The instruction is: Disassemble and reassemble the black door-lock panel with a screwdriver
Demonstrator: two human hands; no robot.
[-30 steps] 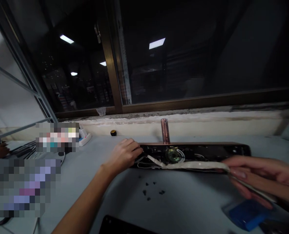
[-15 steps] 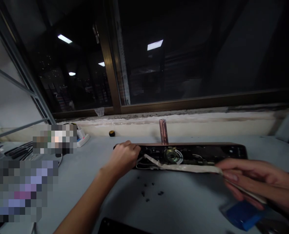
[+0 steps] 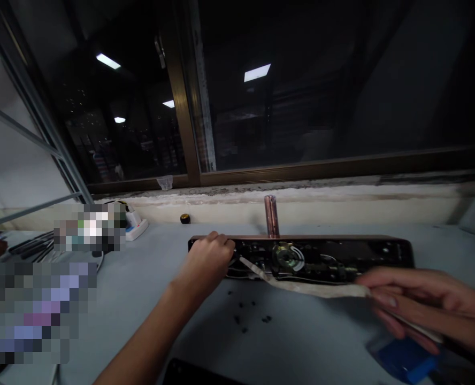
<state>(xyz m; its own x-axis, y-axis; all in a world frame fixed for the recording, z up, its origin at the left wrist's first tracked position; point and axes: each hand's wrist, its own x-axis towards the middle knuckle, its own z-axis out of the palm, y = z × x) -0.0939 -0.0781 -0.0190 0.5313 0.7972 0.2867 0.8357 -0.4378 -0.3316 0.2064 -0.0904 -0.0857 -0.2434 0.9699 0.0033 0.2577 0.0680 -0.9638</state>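
"Status, head cam?"

"White strip (image 3: 321, 290) pinched btwn thumb + fingers of my right hand (image 3: 426, 305); it runs from the open black case (image 3: 353, 250) on the table (image 3: 129, 278). Left hand (image 3: 211, 255)'s curled over the case's left end; can't tell if it grips."

"Step + next?"

"Prob. straightening the strip; next move wants light tension, case kept steady w/ my left."

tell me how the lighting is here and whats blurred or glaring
Head view: dim overall, the black housing hard to read inside, the pale strip standing out; head view: bright light patches in the dark window; head view: blue object soft, mosaic blocks masking areas at left.
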